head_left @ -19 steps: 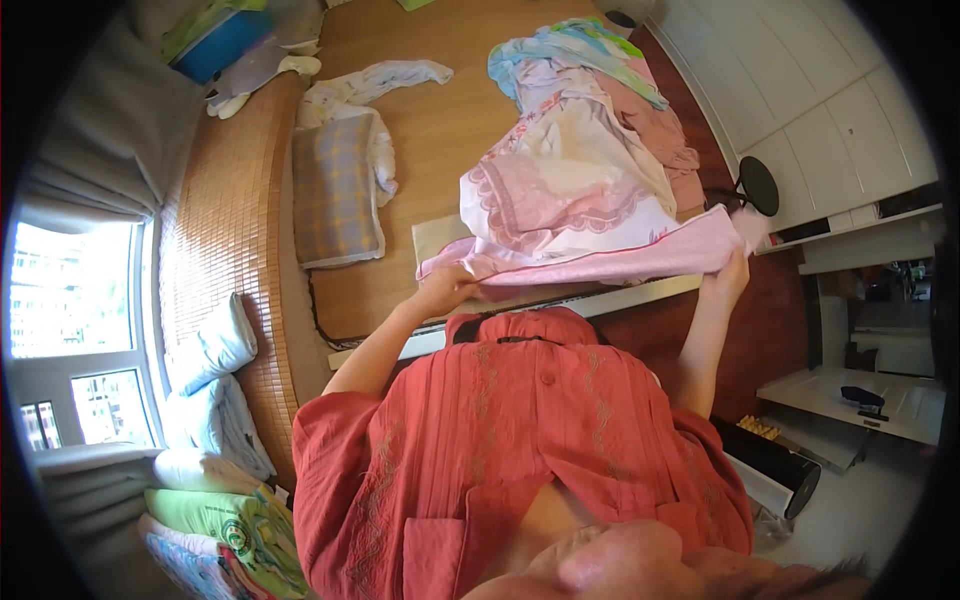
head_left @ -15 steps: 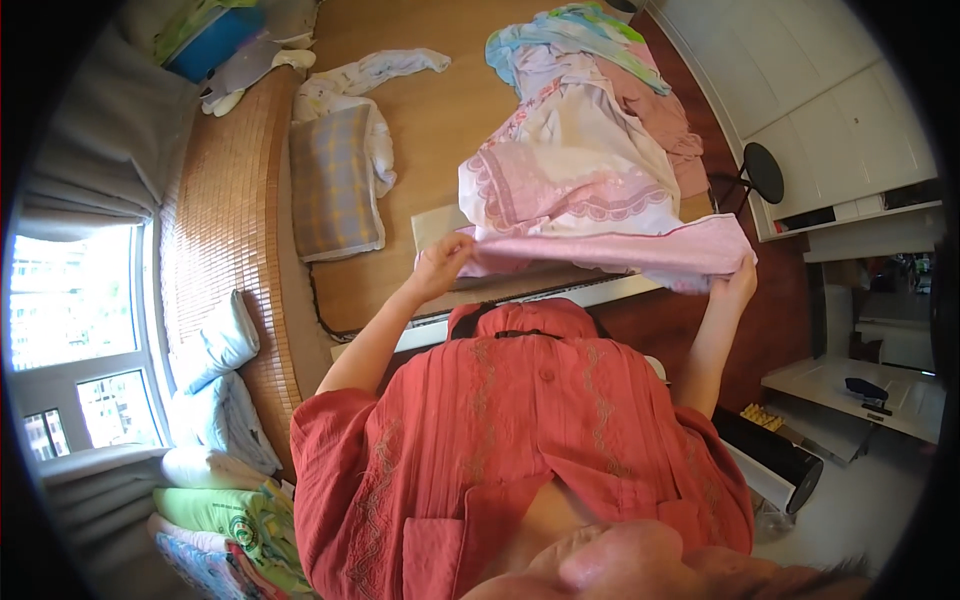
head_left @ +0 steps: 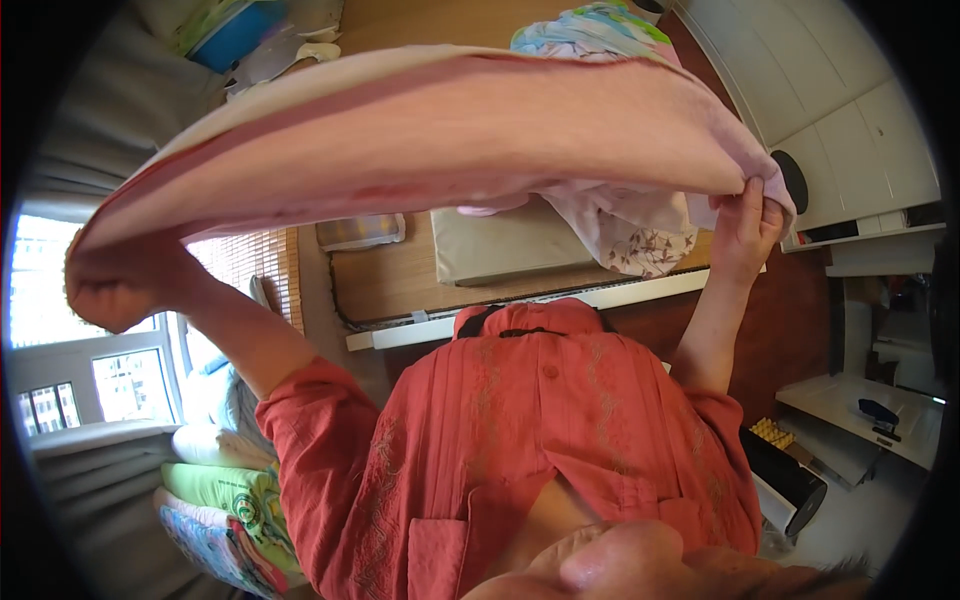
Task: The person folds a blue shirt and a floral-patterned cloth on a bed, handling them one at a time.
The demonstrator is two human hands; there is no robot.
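Observation:
A wide pink sheet [head_left: 440, 130] with a red edge is stretched in the air between my hands, billowing above the bed. My left hand [head_left: 120, 285] is raised far out by the window, its fingers closed around one end of the sheet. On the other side my right hand [head_left: 748, 225] pinches the opposite corner. Below the sheet, a whitish part with a brown leaf print [head_left: 650, 245] hangs down; I cannot tell whether it belongs to the same piece. A beige flat block [head_left: 505, 245] lies on the bed under it.
A plaid pillow [head_left: 360, 231] shows partly beneath the sheet. Crumpled multicoloured cloth [head_left: 590, 32] lies at the far end. Folded bedding [head_left: 220, 490] is stacked at the lower left, by the window. White cabinets [head_left: 860, 150] and a dark round stool [head_left: 790, 185] stand at the right.
Both hands have risen and spread apart, the left swinging far out to the left. The sheet has lifted off the bed and opened wide, uncovering the beige block.

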